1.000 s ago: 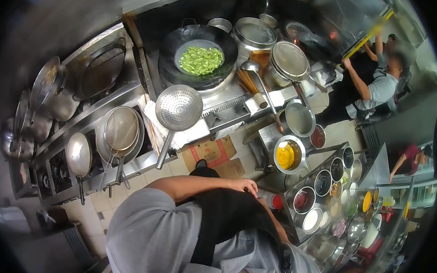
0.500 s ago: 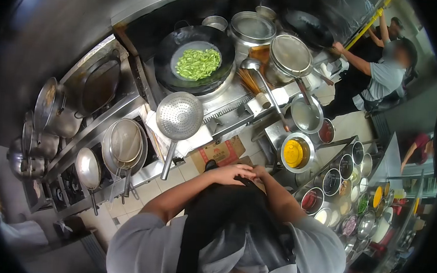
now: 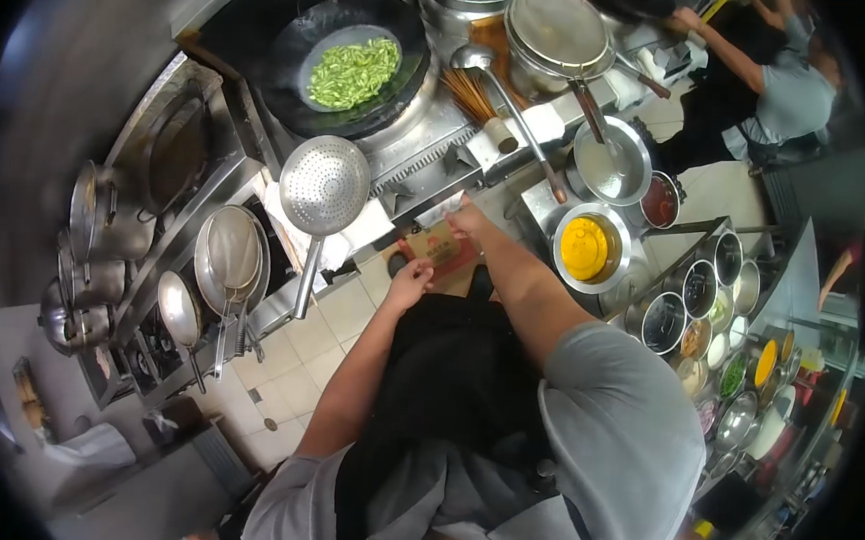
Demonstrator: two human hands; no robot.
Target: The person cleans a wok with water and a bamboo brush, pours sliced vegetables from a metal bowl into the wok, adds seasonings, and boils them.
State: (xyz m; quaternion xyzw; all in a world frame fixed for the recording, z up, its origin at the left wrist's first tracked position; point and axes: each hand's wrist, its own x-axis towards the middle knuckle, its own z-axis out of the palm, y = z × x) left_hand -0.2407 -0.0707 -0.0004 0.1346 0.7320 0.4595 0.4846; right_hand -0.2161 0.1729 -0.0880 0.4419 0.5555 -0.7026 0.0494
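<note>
My right hand reaches to the front edge of the stove, fingers closed beside a small pale piece; what they grip, if anything, I cannot make out. Lower and to the left, my left hand hangs in front of my black apron with its fingers curled in and nothing visible in them. Beyond both hands, green vegetable pieces lie in liquid in a black wok. A perforated skimmer rests on a white cloth at the stove's edge, left of my hands.
A long-handled ladle lies beside a bamboo brush. To the right stand a bowl of yellow liquid, a bowl of clear liquid and several ingredient containers. A co-worker stands at the far right. Pans sit left.
My hands were together at my apron; they have separated. The right has moved forward to the stove edge, while the left stays lower. The view has shifted, so the wok appears higher.
</note>
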